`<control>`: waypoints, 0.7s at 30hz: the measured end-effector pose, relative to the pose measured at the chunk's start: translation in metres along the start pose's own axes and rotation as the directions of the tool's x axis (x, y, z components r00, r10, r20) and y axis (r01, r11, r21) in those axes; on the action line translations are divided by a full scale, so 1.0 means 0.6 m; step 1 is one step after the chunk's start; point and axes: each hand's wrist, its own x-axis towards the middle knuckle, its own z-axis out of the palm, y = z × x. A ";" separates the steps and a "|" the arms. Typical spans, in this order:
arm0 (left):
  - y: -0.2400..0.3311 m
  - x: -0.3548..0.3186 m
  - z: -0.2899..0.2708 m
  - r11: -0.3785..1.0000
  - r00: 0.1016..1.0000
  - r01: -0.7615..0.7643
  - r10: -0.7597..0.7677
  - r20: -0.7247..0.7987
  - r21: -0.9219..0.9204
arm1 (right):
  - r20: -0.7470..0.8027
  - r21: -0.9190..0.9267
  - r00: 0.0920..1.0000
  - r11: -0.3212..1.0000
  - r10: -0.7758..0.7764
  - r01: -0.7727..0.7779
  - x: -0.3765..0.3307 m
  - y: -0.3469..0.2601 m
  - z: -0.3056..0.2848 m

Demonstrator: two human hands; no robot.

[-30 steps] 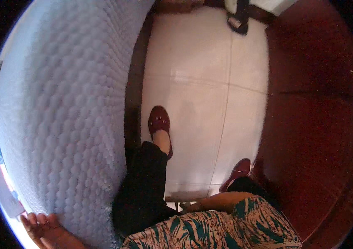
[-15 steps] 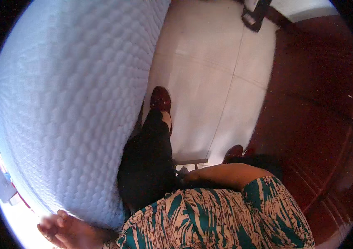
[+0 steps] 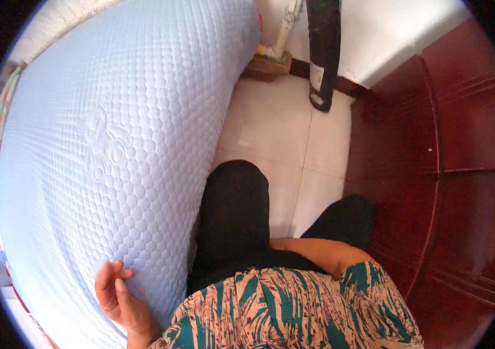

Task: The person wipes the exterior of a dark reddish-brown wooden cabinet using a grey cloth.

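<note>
My left hand (image 3: 120, 298) is over the near part of a pale blue quilted mattress (image 3: 160, 134) on the left. Its fingers are loosely bent and apart, with nothing visible between them. I cannot tell whether it touches the fabric. My right forearm (image 3: 311, 251) crosses in front of my waist, and the hand at its end is hidden by my dark trousers (image 3: 233, 215).
Dark red glossy panelled furniture (image 3: 398, 139) stands on the right. Between it and the mattress runs a pale tiled floor (image 3: 270, 122). A long black object (image 3: 324, 58) leans at the far wall, near white pipes (image 3: 285, 32).
The view has moved so that the far wall and pipes show. My left hand has come up and right over the mattress. My shoes and a small bar by my right hand are out of sight.
</note>
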 end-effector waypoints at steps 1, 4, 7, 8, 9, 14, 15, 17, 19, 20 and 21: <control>0.004 -0.001 0.017 1.000 1.000 0.029 -0.029 -0.010 0.009 | -0.030 -0.014 0.999 1.000 -0.021 0.020 0.020 0.011 0.010; 0.004 0.010 0.051 0.997 0.998 0.070 -0.070 -0.012 0.033 | -0.212 -0.157 0.955 0.972 -0.206 0.175 0.081 0.094 0.021; 0.022 0.018 0.079 0.999 0.999 0.031 -0.031 0.007 0.044 | -0.502 -0.306 0.824 0.945 -0.263 0.115 0.094 0.113 0.012; 0.013 0.007 0.064 0.997 0.999 0.024 -0.022 -0.035 0.079 | -0.560 -0.081 0.827 0.997 -0.050 0.006 0.034 0.026 -0.033; 0.005 0.001 0.051 0.994 0.999 0.041 -0.038 -0.036 0.097 | -0.608 0.172 0.774 0.981 0.179 -0.092 -0.058 -0.069 -0.087; 0.018 0.017 0.080 0.994 0.994 -0.058 0.048 0.102 0.093 | -0.847 0.475 0.365 0.858 0.386 0.196 -0.187 -0.081 -0.162; 0.024 0.015 0.083 0.992 0.993 -0.073 0.062 0.101 0.103 | -0.861 0.485 0.316 0.832 0.400 0.269 -0.212 -0.088 -0.168; 0.022 0.014 0.077 0.990 0.988 -0.095 0.081 0.135 0.101 | -0.876 0.483 0.219 0.777 0.431 0.404 -0.240 -0.095 -0.171; 0.019 0.012 0.076 0.989 0.984 -0.106 0.090 0.156 0.103 | -0.864 0.488 0.195 0.680 0.464 0.547 -0.239 -0.087 -0.173; 0.018 0.012 0.076 0.988 0.982 -0.112 0.094 0.162 0.108 | -0.859 0.481 0.187 0.627 0.477 0.613 -0.238 -0.086 -0.177; 0.018 0.015 0.075 0.985 0.980 -0.122 0.100 0.170 0.119 | -0.853 0.477 0.167 0.606 0.495 0.637 -0.241 -0.093 -0.181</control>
